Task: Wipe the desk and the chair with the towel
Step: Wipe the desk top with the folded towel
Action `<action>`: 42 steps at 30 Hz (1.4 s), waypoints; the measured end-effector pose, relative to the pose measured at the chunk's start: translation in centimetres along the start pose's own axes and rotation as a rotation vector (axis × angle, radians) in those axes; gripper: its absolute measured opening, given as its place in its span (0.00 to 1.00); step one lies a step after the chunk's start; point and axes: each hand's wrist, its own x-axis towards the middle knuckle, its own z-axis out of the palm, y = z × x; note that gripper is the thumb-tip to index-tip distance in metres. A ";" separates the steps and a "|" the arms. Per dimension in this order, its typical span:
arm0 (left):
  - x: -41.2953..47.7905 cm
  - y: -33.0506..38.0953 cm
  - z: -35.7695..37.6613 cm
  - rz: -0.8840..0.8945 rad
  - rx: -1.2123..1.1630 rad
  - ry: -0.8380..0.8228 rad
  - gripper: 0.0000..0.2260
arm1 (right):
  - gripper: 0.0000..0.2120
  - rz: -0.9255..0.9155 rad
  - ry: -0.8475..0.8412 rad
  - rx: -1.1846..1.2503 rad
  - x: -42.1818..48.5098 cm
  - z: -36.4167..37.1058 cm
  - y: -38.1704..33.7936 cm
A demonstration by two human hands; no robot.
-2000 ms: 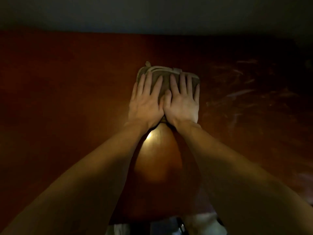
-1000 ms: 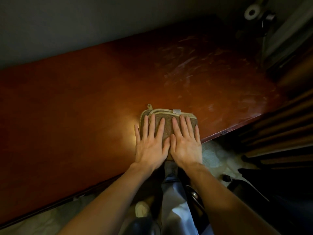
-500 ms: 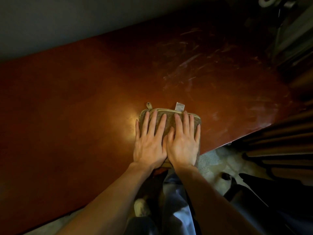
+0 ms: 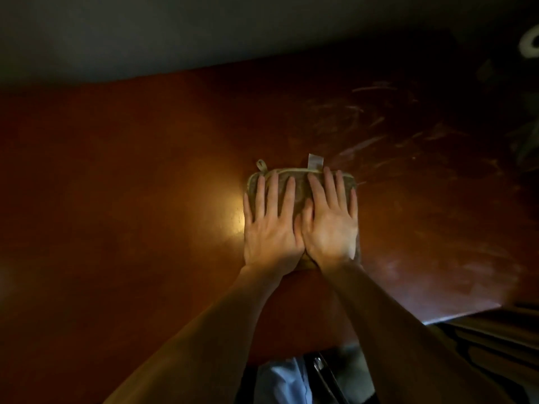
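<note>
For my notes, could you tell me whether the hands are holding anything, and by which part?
Nothing is gripped: the left hand and right hand press flat on top of the towel, against the desk.

I see both hands pressed flat on the folded towel (image 4: pixel 300 183), fingers straight and pointing toward the counter's far edge. My left hand (image 4: pixel 269 225) covers the towel's left half and my right hand (image 4: pixel 331 225) its right half, thumbs side by side. The towel lies on the reddish-brown counter (image 4: pixel 131 199), roughly midway between its far and near edges. It has a small loop (image 4: pixel 261 165) at its far left corner and a white tag (image 4: pixel 315 162) sticking out of its far side. A bright glare (image 4: pixel 232 211) sits just left of my left hand. Pale smears (image 4: pixel 364 144) streak the counter toward its far right corner. A grey wall (image 4: pixel 175 33) runs behind the far edge.
</note>
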 end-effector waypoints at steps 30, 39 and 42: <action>22.5 -2.2 0.9 -0.106 0.006 0.025 0.31 | 0.26 -0.120 0.076 0.036 23.8 2.5 -0.8; 26.7 -3.3 1.2 -0.105 -0.002 0.066 0.30 | 0.27 -0.114 0.076 0.042 28.0 3.2 -1.5; 28.1 -3.7 1.3 -0.099 0.002 0.093 0.29 | 0.27 -0.121 0.085 0.047 29.4 3.5 -1.7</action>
